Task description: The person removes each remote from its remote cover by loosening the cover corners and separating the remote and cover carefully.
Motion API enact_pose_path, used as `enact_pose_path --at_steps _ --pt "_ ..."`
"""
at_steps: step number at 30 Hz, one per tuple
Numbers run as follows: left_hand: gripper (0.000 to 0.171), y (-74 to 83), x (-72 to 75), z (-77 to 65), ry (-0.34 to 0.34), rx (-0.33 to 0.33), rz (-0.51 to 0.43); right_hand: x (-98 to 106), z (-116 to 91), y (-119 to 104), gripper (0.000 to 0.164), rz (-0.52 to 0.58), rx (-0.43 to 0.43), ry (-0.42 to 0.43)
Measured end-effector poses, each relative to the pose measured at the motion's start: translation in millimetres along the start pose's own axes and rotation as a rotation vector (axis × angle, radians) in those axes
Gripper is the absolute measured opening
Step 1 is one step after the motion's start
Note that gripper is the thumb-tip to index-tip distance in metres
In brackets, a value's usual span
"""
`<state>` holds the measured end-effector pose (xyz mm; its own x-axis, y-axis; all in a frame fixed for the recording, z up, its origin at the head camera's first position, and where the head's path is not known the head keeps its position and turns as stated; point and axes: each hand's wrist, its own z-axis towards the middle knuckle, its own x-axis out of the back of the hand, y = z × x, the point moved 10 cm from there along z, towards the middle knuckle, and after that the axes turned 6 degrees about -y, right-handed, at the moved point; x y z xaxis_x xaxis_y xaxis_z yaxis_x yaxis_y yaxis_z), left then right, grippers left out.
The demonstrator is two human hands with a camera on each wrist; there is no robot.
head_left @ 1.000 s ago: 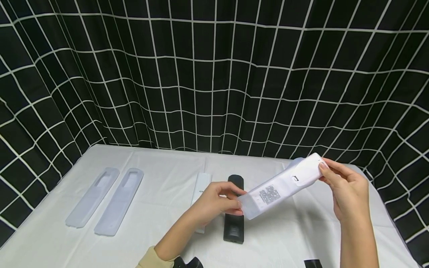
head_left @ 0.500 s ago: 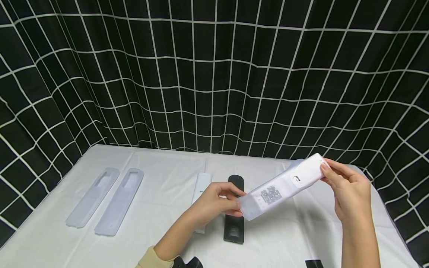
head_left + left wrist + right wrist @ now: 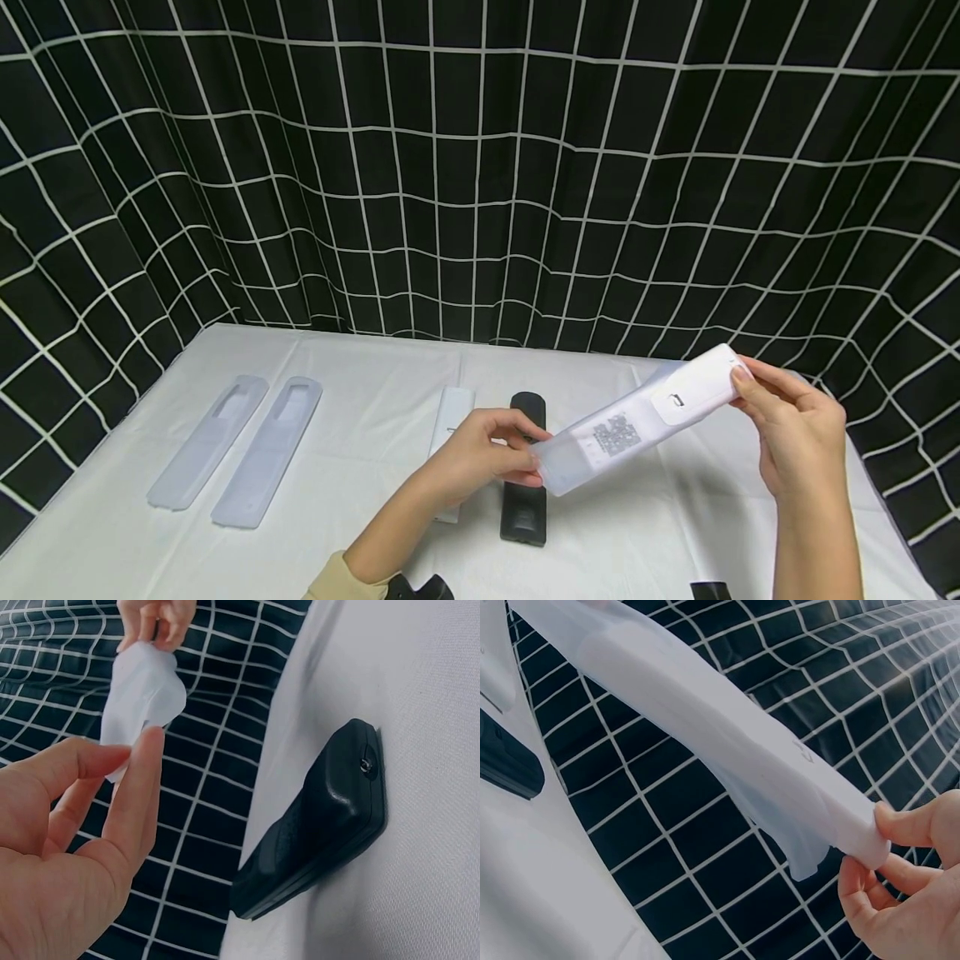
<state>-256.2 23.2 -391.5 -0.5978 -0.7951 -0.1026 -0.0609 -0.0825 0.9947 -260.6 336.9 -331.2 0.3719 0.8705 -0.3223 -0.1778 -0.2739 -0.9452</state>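
A white remote control, its back with a printed code label facing up, sits partly inside a translucent silicone cover. My left hand pinches the cover's lower left end between thumb and fingers. At the upper right, my right hand grips the remote's bare end by thumb and fingers. Both things are held above the table, tilted up to the right. In the right wrist view a loose flap of the cover hangs below the remote. The left wrist view shows the cover nearly end-on.
A black remote control lies under my left hand, which hides its middle. Beside it is another white remote, also partly hidden. Two translucent covers lie at the left of the white-clothed table. A black grid curtain hangs behind.
My right hand has moved right, drawing the white remote further out of the cover. More unfilled cover shows near my left hand, which has stayed in place.
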Motion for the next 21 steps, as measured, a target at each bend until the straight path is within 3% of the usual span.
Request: enact_pose_path --at_steps 10,21 --pt "0.031 1.1 3.9 -0.2 0.016 0.003 0.017 8.4 -2.1 0.1 0.019 -0.008 -0.044 0.069" --pt "0.03 2.1 6.8 -2.7 0.013 0.012 0.013 16.4 -0.7 -2.2 0.021 0.072 -0.035 0.08"
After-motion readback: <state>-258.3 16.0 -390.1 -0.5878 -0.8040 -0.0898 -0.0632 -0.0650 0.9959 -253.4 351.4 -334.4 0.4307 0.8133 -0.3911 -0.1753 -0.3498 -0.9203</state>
